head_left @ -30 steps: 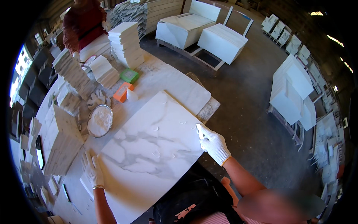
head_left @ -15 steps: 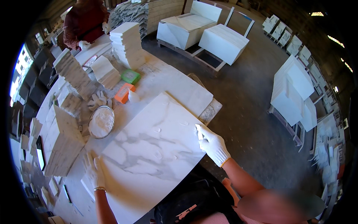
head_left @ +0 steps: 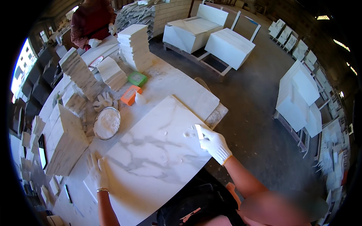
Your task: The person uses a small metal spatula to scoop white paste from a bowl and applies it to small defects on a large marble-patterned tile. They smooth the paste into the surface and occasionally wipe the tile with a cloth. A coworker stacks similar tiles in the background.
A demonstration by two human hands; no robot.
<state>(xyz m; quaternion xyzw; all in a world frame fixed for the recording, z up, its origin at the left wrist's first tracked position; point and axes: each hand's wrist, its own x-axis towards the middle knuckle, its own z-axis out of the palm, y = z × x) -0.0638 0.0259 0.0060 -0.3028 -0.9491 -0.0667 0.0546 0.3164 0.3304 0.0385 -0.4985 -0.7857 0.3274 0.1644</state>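
Observation:
A large white marble slab [head_left: 151,147] with grey veins lies in front of me. My left hand [head_left: 98,174], in a white knit glove, rests at its left edge with the fingers stretched out. At the right edge my right hand [head_left: 215,145], gloved alike, grips a small flat white scraper [head_left: 198,132], its end at the slab's surface. Its full shape is hidden by the fingers. Several small whitish smears [head_left: 187,134] of paste dot the slab near the scraper. Beyond the slab's left side stands a round metal bowl [head_left: 107,123] of white powder.
Past the bowl are an orange box [head_left: 131,95], a green box [head_left: 137,78], a small white bottle [head_left: 140,99] and a spare glove [head_left: 104,101]. Stacked marble pieces [head_left: 134,47] line the table's far side, where a co-worker [head_left: 92,22] stands. A phone [head_left: 42,150] leans at left.
My right hand has drawn the scraper slightly left over the slab, near new smears. My left hand stays at the slab's edge. The whole view has shifted a little.

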